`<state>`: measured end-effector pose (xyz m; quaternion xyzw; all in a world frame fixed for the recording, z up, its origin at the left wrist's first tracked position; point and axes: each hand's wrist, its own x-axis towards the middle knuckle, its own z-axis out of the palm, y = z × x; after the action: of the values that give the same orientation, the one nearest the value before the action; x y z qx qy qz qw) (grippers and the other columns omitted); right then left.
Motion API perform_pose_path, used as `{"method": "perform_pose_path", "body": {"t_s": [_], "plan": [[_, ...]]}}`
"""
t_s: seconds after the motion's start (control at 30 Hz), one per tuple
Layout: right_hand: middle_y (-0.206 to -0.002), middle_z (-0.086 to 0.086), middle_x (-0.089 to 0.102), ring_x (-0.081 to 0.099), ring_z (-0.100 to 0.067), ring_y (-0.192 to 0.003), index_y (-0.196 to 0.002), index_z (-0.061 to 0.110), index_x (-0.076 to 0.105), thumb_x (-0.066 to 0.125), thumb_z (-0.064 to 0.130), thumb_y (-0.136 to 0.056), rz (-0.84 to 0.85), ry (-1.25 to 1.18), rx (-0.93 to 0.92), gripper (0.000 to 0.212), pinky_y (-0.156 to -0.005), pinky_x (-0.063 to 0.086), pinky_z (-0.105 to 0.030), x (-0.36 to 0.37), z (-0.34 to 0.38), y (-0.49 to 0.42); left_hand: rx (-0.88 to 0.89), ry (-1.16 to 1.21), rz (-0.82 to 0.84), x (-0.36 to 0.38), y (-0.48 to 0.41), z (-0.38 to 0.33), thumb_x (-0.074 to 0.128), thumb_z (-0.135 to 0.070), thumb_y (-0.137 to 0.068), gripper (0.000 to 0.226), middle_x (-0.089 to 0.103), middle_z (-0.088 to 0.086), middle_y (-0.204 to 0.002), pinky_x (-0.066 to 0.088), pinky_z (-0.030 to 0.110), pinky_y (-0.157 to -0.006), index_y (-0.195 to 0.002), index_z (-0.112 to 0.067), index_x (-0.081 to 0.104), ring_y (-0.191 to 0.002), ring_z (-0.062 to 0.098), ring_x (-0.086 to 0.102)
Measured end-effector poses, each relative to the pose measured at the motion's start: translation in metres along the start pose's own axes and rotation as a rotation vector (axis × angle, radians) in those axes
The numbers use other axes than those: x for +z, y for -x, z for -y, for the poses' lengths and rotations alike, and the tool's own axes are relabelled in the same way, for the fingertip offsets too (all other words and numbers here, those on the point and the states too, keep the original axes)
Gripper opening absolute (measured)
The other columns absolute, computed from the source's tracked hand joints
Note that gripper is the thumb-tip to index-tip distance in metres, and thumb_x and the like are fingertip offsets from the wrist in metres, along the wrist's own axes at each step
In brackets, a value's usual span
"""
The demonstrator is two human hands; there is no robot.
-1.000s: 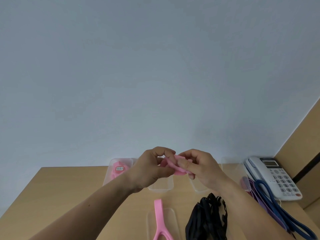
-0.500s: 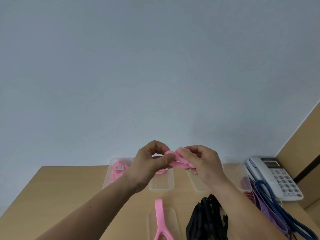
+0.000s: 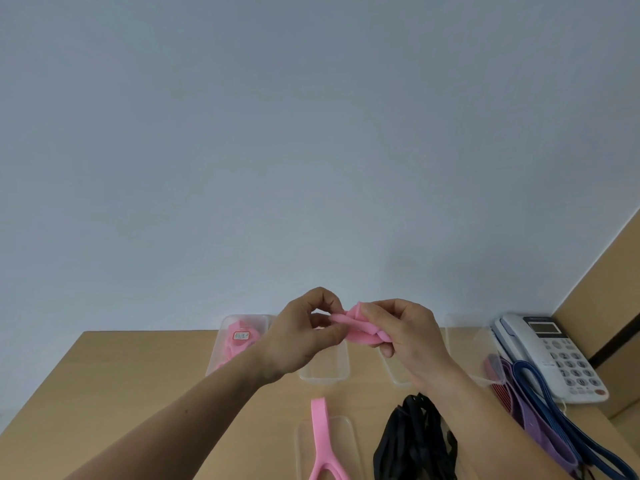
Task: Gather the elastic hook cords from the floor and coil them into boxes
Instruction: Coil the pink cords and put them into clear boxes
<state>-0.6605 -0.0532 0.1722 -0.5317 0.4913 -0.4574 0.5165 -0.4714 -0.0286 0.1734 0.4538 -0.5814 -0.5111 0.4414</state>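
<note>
Both hands are raised above the wooden table and hold a folded pink elastic cord between them. My left hand pinches its left end with thumb and fingers. My right hand grips the bundled right part. Below them stands an empty clear box. A second clear box at the back left holds a coiled pink cord with a label. Another pink cord lies over a clear lid near the front edge.
A pile of black cords lies right of the lid. Purple and blue cords trail along the right side beside a white desk phone. Two more clear boxes stand at the back right. A pale wall rises behind the table.
Both hands rose slightly and kept working the pink cord; the bundle now sits more in the right hand, with the left hand pinching its end.
</note>
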Motion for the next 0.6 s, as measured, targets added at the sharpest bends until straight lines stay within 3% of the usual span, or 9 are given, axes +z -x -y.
{"method": "perform_pose_path", "body": {"t_s": [0.1, 0.27, 0.33, 0.43, 0.6], "plan": [[-0.060, 0.010, 0.064, 0.053, -0.001, -0.049, -0.077, 0.022, 0.076, 0.077, 0.026, -0.082, 0.038, 0.087, -0.078, 0.007, -0.047, 0.040, -0.013, -0.003, 0.000, -0.001, -0.041, 0.023, 0.028, -0.003, -0.001, -0.003, 0.067, -0.014, -0.076, 0.029, 0.065, 0.023, -0.100, 0.050, 0.044, -0.084, -0.101, -0.004, 0.057, -0.087, 0.031, 0.064], [-0.062, 0.015, 0.063, 0.055, 0.001, -0.053, -0.085, 0.028, 0.076, 0.081, 0.027, -0.080, 0.170, 0.171, -0.167, 0.007, -0.052, 0.041, -0.010, -0.007, 0.001, -0.001, -0.149, 0.049, 0.092, 0.001, -0.006, -0.011, 0.072, -0.043, -0.075, 0.058, 0.071, 0.009, -0.101, 0.055, 0.030, -0.074, -0.125, -0.018, 0.056, -0.075, 0.021, 0.065], [-0.065, 0.013, 0.065, 0.056, 0.000, -0.055, -0.090, 0.025, 0.076, 0.081, 0.031, -0.078, 0.182, 0.151, -0.179, 0.014, -0.054, 0.043, -0.011, -0.007, 0.002, 0.001, -0.134, 0.032, 0.176, 0.000, -0.008, -0.013, 0.073, -0.044, -0.081, 0.050, 0.073, 0.012, -0.104, 0.054, 0.027, -0.074, -0.121, -0.014, 0.065, -0.078, 0.020, 0.065], [-0.070, 0.003, 0.069, 0.055, -0.008, -0.053, -0.101, 0.018, 0.072, 0.079, 0.047, -0.065, 0.118, 0.078, -0.176, 0.047, -0.054, 0.048, -0.019, -0.010, 0.000, 0.003, -0.113, 0.036, 0.202, -0.005, -0.009, -0.013, 0.073, -0.031, -0.089, 0.032, 0.074, 0.012, -0.100, 0.053, 0.026, -0.075, -0.114, -0.011, 0.071, -0.077, 0.019, 0.066], [-0.071, 0.002, 0.069, 0.060, -0.012, -0.054, -0.094, 0.013, 0.064, 0.080, 0.036, -0.067, 0.108, 0.044, -0.262, 0.039, -0.054, 0.051, -0.022, -0.008, -0.001, 0.005, -0.122, 0.142, 0.120, 0.002, -0.009, -0.012, 0.073, -0.025, -0.085, 0.034, 0.074, 0.013, -0.091, 0.055, 0.028, -0.071, -0.107, 0.000, 0.068, -0.075, 0.022, 0.067]]}}
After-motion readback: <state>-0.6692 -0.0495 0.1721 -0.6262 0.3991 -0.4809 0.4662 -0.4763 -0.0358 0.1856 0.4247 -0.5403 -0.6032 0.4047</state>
